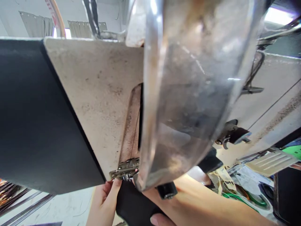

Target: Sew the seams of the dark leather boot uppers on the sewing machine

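A black, smooth flat piece (137,204) lies under the metal parts at the foot of a pale sewing machine (94,88). My left hand (105,199) is closed at the left edge of this piece, its thumb up against the metal foot mechanism (128,168). From the right my right hand (174,197) reaches in over the piece, one fingertip curled on its lower edge. The rest of its fingers are hidden behind a large curved, see-through guard (188,103), which fills the middle of the view.
A dark panel (42,119) covers the left side of the machine. Dark strips (33,207) lie at the lower left. On the right are a black knob-like fitting (235,135), a green-handled tool (249,201) and a beige ribbed piece (271,161).
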`<state>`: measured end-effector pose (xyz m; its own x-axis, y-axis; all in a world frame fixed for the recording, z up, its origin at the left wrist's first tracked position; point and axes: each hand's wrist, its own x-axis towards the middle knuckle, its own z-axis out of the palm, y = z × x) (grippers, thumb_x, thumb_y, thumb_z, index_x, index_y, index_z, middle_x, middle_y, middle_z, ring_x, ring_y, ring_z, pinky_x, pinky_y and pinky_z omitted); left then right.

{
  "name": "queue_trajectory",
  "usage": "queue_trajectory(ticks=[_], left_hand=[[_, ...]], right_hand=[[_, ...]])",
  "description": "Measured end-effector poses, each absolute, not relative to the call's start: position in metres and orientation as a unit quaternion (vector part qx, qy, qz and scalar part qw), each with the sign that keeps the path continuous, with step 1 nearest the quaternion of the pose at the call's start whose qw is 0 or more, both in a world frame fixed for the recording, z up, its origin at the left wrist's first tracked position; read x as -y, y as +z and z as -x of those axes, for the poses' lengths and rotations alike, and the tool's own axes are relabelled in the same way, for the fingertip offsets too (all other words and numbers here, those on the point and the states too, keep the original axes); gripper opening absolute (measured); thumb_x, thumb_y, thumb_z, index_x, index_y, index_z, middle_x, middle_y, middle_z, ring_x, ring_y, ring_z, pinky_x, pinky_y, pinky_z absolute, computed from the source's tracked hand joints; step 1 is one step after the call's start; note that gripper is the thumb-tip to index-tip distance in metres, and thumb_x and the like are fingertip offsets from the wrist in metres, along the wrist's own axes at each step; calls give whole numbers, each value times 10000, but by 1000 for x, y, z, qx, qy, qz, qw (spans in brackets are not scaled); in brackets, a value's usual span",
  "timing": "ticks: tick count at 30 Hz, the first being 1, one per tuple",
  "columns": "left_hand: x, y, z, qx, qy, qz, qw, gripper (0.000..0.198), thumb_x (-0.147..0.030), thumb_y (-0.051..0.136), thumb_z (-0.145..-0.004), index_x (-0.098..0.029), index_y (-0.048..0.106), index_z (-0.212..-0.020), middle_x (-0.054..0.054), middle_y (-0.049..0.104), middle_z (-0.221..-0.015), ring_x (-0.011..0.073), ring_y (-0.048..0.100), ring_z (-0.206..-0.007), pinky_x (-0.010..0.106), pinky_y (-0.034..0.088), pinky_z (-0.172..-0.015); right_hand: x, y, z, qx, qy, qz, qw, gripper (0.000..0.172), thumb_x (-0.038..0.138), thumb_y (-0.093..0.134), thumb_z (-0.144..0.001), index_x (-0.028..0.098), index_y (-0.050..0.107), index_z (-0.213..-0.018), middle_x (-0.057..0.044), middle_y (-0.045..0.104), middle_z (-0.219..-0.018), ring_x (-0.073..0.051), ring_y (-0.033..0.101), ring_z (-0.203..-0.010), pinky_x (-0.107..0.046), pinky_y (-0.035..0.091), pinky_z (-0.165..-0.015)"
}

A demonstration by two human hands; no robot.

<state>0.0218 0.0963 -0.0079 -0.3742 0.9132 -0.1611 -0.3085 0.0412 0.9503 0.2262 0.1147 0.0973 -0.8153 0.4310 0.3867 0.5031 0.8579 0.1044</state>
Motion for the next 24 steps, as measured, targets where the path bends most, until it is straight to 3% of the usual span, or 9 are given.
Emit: queue_trajectory(ticks=[3, 7, 12, 16, 21, 24], left_hand=[[-97, -11, -20, -521, 634, -280, 498, 576, -700, 875, -531, -176, 779, -749, -7, 718, -629, 125, 600, -567, 188, 491, -578], [-100, -18, -13, -512, 626, -288, 514, 584, -694, 883, -523, -170, 755, -747, -8, 705, -613, 120, 586, -572, 191, 488, -579], [-104, -22, -10, -524, 610, -290, 519, 623, -734, 855, -530, -148, 734, -702, 18, 691, -607, 144, 599, -606, 207, 484, -564], [-98, -14, -15, -530, 619, -297, 498, 611, -770, 819, -536, -178, 714, -646, 1, 660, -593, 149, 550, -622, 210, 463, -570], [-79, -5, -29, -532, 599, -320, 506, 574, -714, 818, -608, -183, 641, -478, -7, 565, -518, 134, 483, -585, 209, 418, -571], [-75, -12, -34, -536, 569, -349, 516, 576, -684, 782, -688, -141, 686, -523, 10, 527, -525, 121, 439, -576, 215, 364, -556]], right_hand=[[-114, 97, -227, 946, -105, 241, 187, 513, 316, 921, -698, 247, 700, -1155, 19, 756, -1133, -203, 730, -933, -272, 573, -787], [-115, 88, -227, 939, -124, 243, 209, 289, 333, 874, -739, 255, 729, -976, -2, 757, -1137, -218, 730, -899, -284, 574, -725], [-117, 70, -218, 919, -132, 248, 276, 345, 331, 685, -887, 308, 697, -1231, -30, 750, -1136, -266, 694, -1077, -322, 571, -856], [-117, 68, -210, 915, -132, 248, 288, 352, 314, 653, -907, 312, 689, -1257, -35, 753, -1135, -280, 682, -1122, -347, 569, -901], [-123, 83, -216, 929, -97, 235, 270, 363, 278, 685, -898, 313, 687, -1259, -3, 776, -1111, -239, 742, -990, -302, 600, -816], [-125, 96, -224, 950, -66, 200, 230, 509, 275, 847, -769, 291, 684, -1251, 45, 796, -1062, -182, 770, -799, -212, 608, -658]])
